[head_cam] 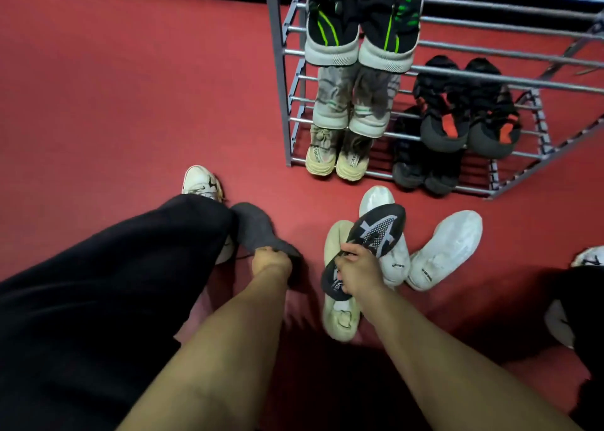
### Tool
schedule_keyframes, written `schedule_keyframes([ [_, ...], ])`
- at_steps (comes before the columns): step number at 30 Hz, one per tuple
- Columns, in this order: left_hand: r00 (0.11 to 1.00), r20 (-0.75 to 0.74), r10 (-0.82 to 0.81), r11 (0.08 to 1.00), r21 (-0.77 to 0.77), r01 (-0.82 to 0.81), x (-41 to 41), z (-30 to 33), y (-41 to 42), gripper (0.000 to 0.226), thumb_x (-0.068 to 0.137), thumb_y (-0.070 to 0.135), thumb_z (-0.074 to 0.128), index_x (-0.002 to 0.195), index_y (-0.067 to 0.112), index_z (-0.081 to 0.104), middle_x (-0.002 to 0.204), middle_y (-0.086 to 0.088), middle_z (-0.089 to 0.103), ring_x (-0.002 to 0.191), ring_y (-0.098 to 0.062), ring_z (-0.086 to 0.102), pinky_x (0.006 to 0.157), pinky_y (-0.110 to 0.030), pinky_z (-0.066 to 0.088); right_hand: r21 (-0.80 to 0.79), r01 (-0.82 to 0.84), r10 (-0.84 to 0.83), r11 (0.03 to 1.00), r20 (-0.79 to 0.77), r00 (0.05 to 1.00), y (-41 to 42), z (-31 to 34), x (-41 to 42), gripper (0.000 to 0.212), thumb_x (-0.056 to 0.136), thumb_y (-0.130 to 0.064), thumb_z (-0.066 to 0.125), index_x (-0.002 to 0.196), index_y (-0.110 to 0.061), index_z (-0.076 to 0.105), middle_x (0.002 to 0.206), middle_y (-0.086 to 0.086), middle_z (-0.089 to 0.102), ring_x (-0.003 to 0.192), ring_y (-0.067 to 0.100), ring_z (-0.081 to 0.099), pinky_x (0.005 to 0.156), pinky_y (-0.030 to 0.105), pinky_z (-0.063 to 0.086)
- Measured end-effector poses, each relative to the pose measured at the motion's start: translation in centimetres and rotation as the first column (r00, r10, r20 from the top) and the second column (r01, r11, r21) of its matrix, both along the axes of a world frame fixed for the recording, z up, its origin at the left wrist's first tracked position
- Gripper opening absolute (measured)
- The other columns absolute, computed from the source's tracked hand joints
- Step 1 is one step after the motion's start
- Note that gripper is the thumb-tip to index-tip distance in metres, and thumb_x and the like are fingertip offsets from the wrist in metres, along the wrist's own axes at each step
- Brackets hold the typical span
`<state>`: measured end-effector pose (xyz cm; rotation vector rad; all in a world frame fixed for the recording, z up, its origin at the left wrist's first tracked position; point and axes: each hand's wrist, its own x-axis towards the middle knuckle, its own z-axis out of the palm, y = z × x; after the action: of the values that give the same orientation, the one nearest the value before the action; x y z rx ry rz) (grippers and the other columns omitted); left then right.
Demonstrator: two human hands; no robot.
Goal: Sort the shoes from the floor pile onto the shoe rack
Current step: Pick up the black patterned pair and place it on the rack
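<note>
My left hand (pixel 271 262) grips the heel of a dark grey shoe (pixel 258 229) lying on the red floor beside my left knee. My right hand (pixel 358 274) holds a second dark shoe (pixel 376 231) sole-up, showing a grey and white tread, above the floor pile. Under it lie a cream shoe (pixel 340 319) and two white shoes (pixel 397 264) (pixel 446 251). The grey metal shoe rack (pixel 281 71) stands ahead, holding black-and-green shoes (pixel 359 19), grey shoes (pixel 353 100), beige shoes (pixel 338 156), black-and-orange shoes (pixel 470 117) and dark shoes (pixel 421 169).
My black trouser leg (pixel 108 283) fills the left foreground, with my white worn shoe (pixel 201 180) beyond it. Another white shoe (pixel 588 257) and dark fabric sit at the right edge. Open red carpet (pixel 130 87) lies left of the rack.
</note>
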<state>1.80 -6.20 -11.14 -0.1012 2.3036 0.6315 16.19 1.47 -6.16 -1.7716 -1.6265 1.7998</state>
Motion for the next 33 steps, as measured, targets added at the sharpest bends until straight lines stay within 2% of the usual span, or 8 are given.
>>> schedule_keyframes([
  [7, 0.983, 0.119, 0.14, 0.958, -0.268, -0.104, -0.3, -1.4, 0.5, 0.073, 0.095, 0.05, 0.043, 0.147, 0.002, 0.028, 0.149, -0.014, 0.033, 0.134, -0.032, 0.036, 0.112, -0.038, 0.03, 0.111, 0.042, -0.041, 0.993, -0.017, 0.999, 0.1, -1.5, 1.2, 0.029, 0.09, -0.01, 0.056, 0.115, -0.02, 0.064, 0.095, 0.003, 0.07, 0.076, 0.02, 0.066, 0.072, 0.04, 0.056],
  [15, 0.773, 0.493, 0.399, 0.86, 0.092, -0.502, 0.1, -1.9, 1.6, 0.051, 0.083, 0.026, 0.066, 0.128, 0.005, 0.054, 0.12, -0.02, 0.064, 0.101, -0.041, 0.066, 0.087, -0.059, 0.053, 0.174, 0.183, -0.177, 0.967, -0.053, 0.983, 1.2, -1.9, 2.9, 0.026, 0.088, -0.007, 0.055, 0.098, -0.028, 0.067, 0.096, -0.003, 0.07, 0.087, 0.023, 0.069, 0.088, 0.046, 0.055],
  [17, 0.828, 0.378, 0.414, 0.865, 0.122, -0.488, 0.4, -1.4, 1.8, 0.058, 0.073, 0.036, 0.072, 0.122, 0.008, 0.057, 0.118, -0.017, 0.064, 0.101, -0.037, 0.065, 0.089, -0.054, 0.053, 0.152, 0.238, -0.229, 0.959, -0.076, 0.97, 0.8, -2.1, 3.1, 0.024, 0.089, -0.007, 0.056, 0.094, -0.027, 0.068, 0.096, -0.004, 0.072, 0.087, 0.02, 0.068, 0.09, 0.048, 0.054],
  [19, 0.932, 0.028, 0.361, 0.929, 0.076, -0.362, 0.5, -1.0, 2.0, 0.063, 0.066, 0.044, 0.07, 0.119, 0.014, 0.055, 0.125, -0.011, 0.057, 0.113, -0.036, 0.055, 0.096, -0.045, 0.048, 0.139, 0.275, -0.263, 0.951, -0.103, 0.959, 0.6, -2.1, 3.1, 0.024, 0.088, -0.008, 0.057, 0.089, -0.029, 0.068, 0.095, -0.002, 0.073, 0.084, 0.017, 0.066, 0.091, 0.049, 0.054],
  [22, 0.931, -0.364, -0.019, 0.995, -0.095, -0.017, 1.1, -0.1, 1.3, 0.058, 0.066, 0.044, 0.073, 0.113, 0.022, 0.048, 0.129, -0.007, 0.043, 0.12, -0.034, 0.04, 0.093, -0.048, 0.042, 0.13, 0.269, -0.256, 0.954, -0.11, 0.96, 0.8, -2.3, 3.4, 0.022, 0.088, -0.011, 0.057, 0.09, -0.029, 0.069, 0.097, -0.004, 0.073, 0.088, 0.015, 0.067, 0.092, 0.046, 0.055],
  [26, 0.838, -0.343, -0.424, 0.903, -0.095, 0.418, 1.8, -1.3, -0.7, 0.041, 0.085, 0.044, 0.065, 0.117, 0.018, 0.059, 0.134, -0.008, 0.038, 0.122, -0.035, 0.04, 0.104, -0.04, 0.036, 0.112, 0.284, -0.271, 0.952, -0.115, 0.956, 1.0, -2.8, 4.1, 0.022, 0.089, -0.01, 0.056, 0.092, -0.026, 0.07, 0.099, -0.003, 0.073, 0.088, 0.013, 0.069, 0.088, 0.041, 0.057],
  [30, 0.96, -0.279, -0.037, 0.997, 0.053, 0.054, 1.4, -2.2, -1.3, 0.039, 0.092, 0.027, 0.057, 0.125, 0.008, 0.052, 0.135, -0.018, 0.041, 0.115, -0.042, 0.052, 0.103, -0.04, 0.038, 0.094, 0.326, -0.312, 0.941, -0.139, 0.94, 1.3, -3.4, 4.6, 0.021, 0.089, -0.004, 0.057, 0.09, -0.022, 0.067, 0.099, 0.009, 0.073, 0.085, 0.021, 0.067, 0.085, 0.04, 0.055],
  [33, 0.979, -0.2, -0.048, 0.996, -0.082, 0.033, 0.3, -2.8, -1.5, 0.058, 0.091, 0.04, 0.057, 0.136, 0.005, 0.044, 0.141, -0.02, 0.04, 0.127, -0.04, 0.043, 0.108, -0.041, 0.031, 0.122, 0.326, -0.314, 0.937, -0.105, 0.943, 1.5, -3.8, 5.0, 0.022, 0.089, -0.005, 0.055, 0.091, -0.026, 0.062, 0.095, 0.009, 0.071, 0.079, 0.022, 0.065, 0.074, 0.037, 0.055],
])
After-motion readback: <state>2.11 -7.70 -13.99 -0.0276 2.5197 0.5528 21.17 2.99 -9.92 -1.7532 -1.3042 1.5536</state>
